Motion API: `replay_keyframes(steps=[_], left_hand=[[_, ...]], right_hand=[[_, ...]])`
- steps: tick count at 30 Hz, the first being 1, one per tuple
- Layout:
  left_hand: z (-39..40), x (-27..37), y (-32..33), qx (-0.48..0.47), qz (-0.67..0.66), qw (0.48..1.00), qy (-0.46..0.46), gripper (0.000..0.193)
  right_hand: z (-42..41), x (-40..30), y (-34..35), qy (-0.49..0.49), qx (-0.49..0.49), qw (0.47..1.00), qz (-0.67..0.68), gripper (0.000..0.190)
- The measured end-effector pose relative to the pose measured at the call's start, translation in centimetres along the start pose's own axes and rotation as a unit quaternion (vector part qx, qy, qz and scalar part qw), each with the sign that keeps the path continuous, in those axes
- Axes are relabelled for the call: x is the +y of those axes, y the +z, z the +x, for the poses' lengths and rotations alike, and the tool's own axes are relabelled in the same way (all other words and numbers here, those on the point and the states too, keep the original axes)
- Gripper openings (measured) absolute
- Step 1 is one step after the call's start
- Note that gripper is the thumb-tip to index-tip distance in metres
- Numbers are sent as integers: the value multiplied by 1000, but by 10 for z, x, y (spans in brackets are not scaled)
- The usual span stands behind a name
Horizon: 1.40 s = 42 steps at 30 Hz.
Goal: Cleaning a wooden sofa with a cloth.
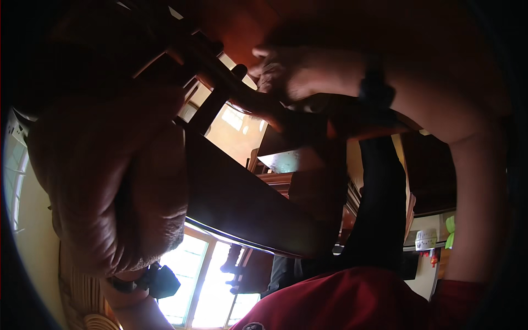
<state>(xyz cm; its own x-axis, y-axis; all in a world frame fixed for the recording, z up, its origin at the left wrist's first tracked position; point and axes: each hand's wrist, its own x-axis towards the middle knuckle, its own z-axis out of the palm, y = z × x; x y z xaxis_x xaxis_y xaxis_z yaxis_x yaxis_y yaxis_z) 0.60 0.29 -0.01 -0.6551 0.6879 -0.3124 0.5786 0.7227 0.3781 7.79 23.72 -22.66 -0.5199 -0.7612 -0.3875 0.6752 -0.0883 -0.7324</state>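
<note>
My left hand [115, 185] is very close to the camera at the left, with a dark strap at its wrist. Its fingers fade into shadow, so what they touch is hidden. At the top centre, my right hand [288, 76] has bent fingers beside a reddish-brown wooden surface [243, 33]; contact is unclear. A dark band with a bulky piece sits on that forearm. Below this hand runs a curved, dark wooden rail [255, 101], part of what looks like furniture. A broad dark panel [255, 206] spans the middle between my arms.
Bright windows [206, 280] stand at the bottom left, near a dark turned wooden piece [233, 260]. A glossy surface [284, 161] reflects light beyond the rail. A white patterned basket [425, 240] rests on a shelf at the right. My dark-trousered leg [379, 206] is beside the panel.
</note>
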Motion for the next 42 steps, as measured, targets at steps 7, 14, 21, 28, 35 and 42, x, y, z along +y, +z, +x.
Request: replay_keyframes(steps=[7, 14, 21, 28, 35, 42], left_hand=[[11, -2, 26, 50, 112, 992, 1, 17], [-8, -9, 28, 123, 59, 990, -33, 16], [-2, -3, 19, 154, 36, 987, 12, 15], [-2, -1, 19, 136, 23, 990, -2, 17], [0, -4, 19, 146, 18, 989, 8, 16], [0, -8, 29, 217, 26, 976, 20, 17]], right_hand=[[109, 58, 32, -349, -139, 765, -523, 22], [85, 27, 26, -82, -207, 747, -626, 24], [24, 2, 23, -108, -113, 843, -515, 28], [17, -19, 95, -127, -194, 875, -424, 18], [47, -1, 128, -350, -215, 690, -595, 16], [97, 35, 164, -363, -19, 783, -505, 17]])
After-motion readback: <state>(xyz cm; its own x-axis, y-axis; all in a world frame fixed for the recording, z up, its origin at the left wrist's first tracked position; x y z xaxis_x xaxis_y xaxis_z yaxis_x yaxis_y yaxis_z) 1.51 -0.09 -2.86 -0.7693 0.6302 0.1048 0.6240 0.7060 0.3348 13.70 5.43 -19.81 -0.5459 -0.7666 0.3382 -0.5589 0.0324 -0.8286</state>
